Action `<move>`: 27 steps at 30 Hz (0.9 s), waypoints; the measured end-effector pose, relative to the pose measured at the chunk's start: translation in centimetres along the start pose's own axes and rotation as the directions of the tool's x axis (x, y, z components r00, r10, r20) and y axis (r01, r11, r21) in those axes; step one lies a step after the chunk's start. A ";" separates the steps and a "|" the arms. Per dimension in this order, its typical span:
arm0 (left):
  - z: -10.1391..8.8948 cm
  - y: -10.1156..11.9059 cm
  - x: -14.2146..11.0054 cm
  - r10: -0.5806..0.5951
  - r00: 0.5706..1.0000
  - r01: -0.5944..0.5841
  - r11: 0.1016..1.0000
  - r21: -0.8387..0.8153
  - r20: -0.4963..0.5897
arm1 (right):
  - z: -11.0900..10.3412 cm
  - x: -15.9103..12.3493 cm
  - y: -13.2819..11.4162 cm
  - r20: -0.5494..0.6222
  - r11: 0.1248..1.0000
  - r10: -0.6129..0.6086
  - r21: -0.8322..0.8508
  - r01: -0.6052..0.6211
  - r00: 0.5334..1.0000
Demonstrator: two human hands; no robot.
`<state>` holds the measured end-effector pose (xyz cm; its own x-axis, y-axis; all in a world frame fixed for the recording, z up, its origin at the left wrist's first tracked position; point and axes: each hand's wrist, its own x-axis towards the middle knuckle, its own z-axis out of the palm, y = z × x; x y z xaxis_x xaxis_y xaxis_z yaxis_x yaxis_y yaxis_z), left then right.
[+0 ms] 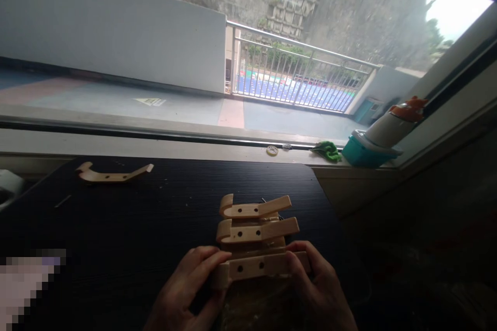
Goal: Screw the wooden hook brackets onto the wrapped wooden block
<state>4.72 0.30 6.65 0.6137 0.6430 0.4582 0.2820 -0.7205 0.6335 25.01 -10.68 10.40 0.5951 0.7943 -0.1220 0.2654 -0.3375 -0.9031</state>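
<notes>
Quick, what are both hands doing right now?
Left hand: holding the left end of the nearest wooden piece.
Right hand: holding its right end.

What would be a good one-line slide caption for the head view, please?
Left hand and right hand hold a curved wooden piece, two similar pieces just beyond.

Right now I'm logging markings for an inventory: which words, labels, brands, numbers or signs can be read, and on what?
No text is legible.
Triangular floor sign outside: marks too blurred to read.
Far banner-like strip: too small and blurred.
Small round item: marks too small to read.
Wooden pieces: no lettering shows.
</notes>
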 end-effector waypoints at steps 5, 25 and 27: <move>0.1 -0.1 0.3 0.034 0.999 -0.034 0.999 0.018 0.006 | -0.2 0.2 0.2 -0.017 1.000 -0.007 -0.001 0.007 1.000; -2.3 -1.5 -0.1 -0.035 0.990 0.021 0.995 0.102 0.136 | 1.5 0.0 0.6 -0.100 0.998 0.056 -0.014 -0.058 0.993; -3.1 -1.9 0.1 -0.165 0.985 0.158 0.980 0.117 0.057 | 1.5 -0.2 0.7 -0.101 0.997 0.065 -0.027 -0.068 0.993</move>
<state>1.96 2.58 7.42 0.5997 0.7374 0.3108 0.4598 -0.6355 0.6203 23.94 -10.27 9.15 0.6846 0.7156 -0.1385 0.2448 -0.4047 -0.8811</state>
